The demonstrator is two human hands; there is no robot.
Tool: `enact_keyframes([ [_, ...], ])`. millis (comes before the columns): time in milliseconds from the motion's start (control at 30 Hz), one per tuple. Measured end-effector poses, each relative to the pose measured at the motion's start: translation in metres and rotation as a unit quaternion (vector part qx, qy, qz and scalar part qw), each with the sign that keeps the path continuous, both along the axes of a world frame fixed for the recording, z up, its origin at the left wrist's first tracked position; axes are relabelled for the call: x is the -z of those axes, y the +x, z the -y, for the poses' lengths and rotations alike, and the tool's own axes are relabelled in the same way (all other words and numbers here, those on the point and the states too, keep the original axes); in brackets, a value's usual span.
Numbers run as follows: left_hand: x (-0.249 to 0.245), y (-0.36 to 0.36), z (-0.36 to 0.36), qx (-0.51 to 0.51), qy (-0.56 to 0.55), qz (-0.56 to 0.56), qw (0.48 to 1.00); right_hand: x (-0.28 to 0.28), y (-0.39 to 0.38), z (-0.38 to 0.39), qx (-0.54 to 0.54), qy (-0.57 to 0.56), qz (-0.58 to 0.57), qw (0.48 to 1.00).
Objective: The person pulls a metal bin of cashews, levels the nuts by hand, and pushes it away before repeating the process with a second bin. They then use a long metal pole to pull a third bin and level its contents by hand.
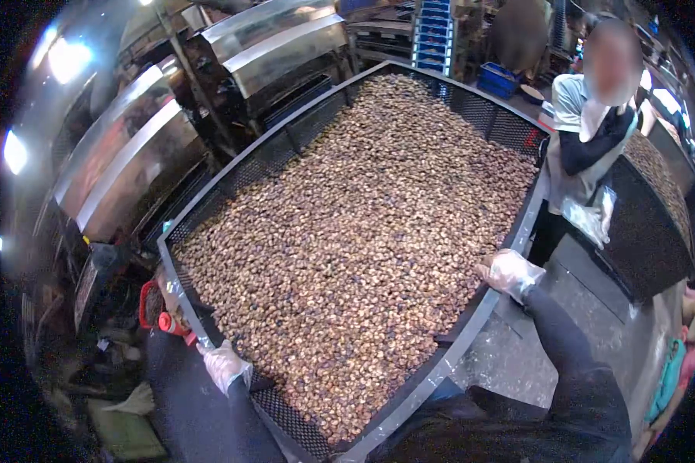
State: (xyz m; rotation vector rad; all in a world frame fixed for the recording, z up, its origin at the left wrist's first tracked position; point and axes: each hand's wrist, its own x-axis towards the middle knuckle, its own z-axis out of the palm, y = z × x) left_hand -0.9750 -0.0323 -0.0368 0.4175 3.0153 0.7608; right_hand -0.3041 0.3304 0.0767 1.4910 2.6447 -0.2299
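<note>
- Gripping the mesh tray (239, 181), our gloved left hand (224, 364) and right hand (510, 272) curl shut on its rim.
- We judge a level hold keeps the nuts (363, 216) in.

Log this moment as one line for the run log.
left hand: gloved, gripping mesh tray rim | right hand: gloved, gripping rim | tray: filled with small brown pieces | co-worker: standing beside tray's right side

A food-processing workshop: steel ovens (123, 166) flank a nut-filled mesh tray (510, 127).
</note>
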Motion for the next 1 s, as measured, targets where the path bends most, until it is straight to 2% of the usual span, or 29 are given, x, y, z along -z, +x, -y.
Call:
enact_keyframes([
  [33,-0.012,0.013,-0.004,-0.005,-0.010,-0.012,1.000,0.004,0.002,0.000,0.005,0.000,-0.002,1.000],
  [67,0.008,-0.004,0.004,-0.009,-0.010,-0.013,1.000,0.008,0.005,-0.001,0.011,0.001,-0.004,1.000],
  [100,0.048,-0.036,0.016,0.009,-0.045,-0.032,0.998,0.010,0.005,-0.001,0.008,0.002,-0.004,1.000],
  [167,0.071,-0.053,0.026,0.030,-0.081,-0.050,0.995,0.016,0.008,-0.002,-0.001,0.016,-0.011,1.000],
  [267,0.064,-0.047,0.023,0.039,-0.079,-0.057,0.994,0.014,0.006,-0.003,-0.007,0.022,0.008,1.000],
  [300,0.059,-0.042,0.022,0.055,-0.050,-0.080,0.994,0.018,0.006,-0.003,-0.019,0.043,0.011,0.999],
  [400,0.056,-0.041,0.021,0.073,-0.001,-0.057,0.996,0.009,0.006,-0.002,-0.057,0.042,0.039,0.997],
  [433,0.072,-0.058,0.028,0.070,-0.028,-0.056,0.996,0.005,0.005,0.000,-0.069,0.049,0.036,0.996],
  [533,0.065,-0.050,0.023,0.047,-0.031,-0.055,0.997,0.005,0.006,0.001,-0.084,0.052,0.040,0.994],
  [600,0.059,-0.045,0.024,0.070,-0.039,-0.076,0.994,0.009,0.007,-0.002,-0.080,0.041,0.045,0.995],
  [633,0.054,-0.040,0.022,0.077,-0.042,-0.083,0.993,0.017,0.009,-0.005,-0.046,0.032,0.042,0.998],
  [667,0.028,-0.017,0.014,0.079,-0.026,-0.097,0.992,0.023,0.010,-0.006,-0.011,0.021,0.038,0.999],
  [733,0.022,-0.011,0.014,0.080,-0.012,-0.112,0.990,0.025,0.011,-0.007,-0.009,0.018,0.032,0.999],
  [767,0.039,-0.026,0.018,0.085,-0.022,-0.107,0.990,0.026,0.011,-0.008,-0.008,0.017,0.025,1.000],
  [933,0.036,-0.024,0.017,0.047,0.002,-0.095,0.994,0.018,0.009,-0.005,-0.016,0.019,0.014,1.000],
  [1000,0.050,-0.035,0.020,0.052,-0.020,-0.081,0.995,0.019,0.010,-0.006,-0.023,0.021,0.005,0.999],
])
